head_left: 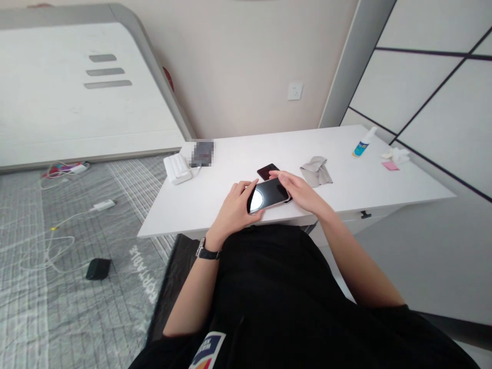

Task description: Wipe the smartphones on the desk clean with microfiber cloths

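A smartphone [272,193] with a dark, glossy screen is held sideways above the front part of the white desk [226,154]; a bright reflection shows at its left end. My left hand [237,205] grips that left end, fingers along the far edge and thumb on the near edge. At the other end my right hand [296,188] is against the phone, its fingers over the top right corner. Just behind the phone lies a flat dark object [266,170], partly covered by my right fingers. A grey cloth [317,171] lies crumpled to the right of my right hand.
On the desk's left are a white power strip [177,169] and a blurred-out dark item [202,152]. A spray bottle [363,143], pink paper [390,165] and white tissue [400,155] sit far right. Left of the desk, a plastic-covered bed holds a black adapter [98,268] and cables.
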Action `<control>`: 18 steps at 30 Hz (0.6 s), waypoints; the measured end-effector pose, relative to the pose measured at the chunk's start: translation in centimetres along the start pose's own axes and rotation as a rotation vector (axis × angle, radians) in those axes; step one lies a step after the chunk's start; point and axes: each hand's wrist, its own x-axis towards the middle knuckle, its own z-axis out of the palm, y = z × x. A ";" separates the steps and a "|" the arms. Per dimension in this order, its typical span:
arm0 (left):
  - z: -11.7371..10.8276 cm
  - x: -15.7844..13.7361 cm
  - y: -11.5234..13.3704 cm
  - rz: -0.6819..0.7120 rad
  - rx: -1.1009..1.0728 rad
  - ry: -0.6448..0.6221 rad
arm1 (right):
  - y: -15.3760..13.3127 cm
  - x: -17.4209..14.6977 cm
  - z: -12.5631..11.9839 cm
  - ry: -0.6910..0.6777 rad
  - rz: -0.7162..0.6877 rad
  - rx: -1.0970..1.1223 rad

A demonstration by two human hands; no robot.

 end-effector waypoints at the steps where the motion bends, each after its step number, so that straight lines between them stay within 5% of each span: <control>1: 0.3 0.0 -0.1 -0.006 0.003 -0.015 | 0.4 0.2 0.6 -0.007 0.006 0.035; 5: 0.6 -0.2 -0.5 -0.064 0.045 -0.049 | 2.3 0.9 1.3 0.079 -0.034 -0.043; 11: 0.3 -0.6 -0.4 -0.123 0.081 -0.037 | 4.3 3.1 0.2 0.030 0.012 -0.076; 18: 0.3 -0.7 -0.5 -0.092 0.064 -0.051 | 4.1 5.5 -0.1 0.110 -0.010 -0.126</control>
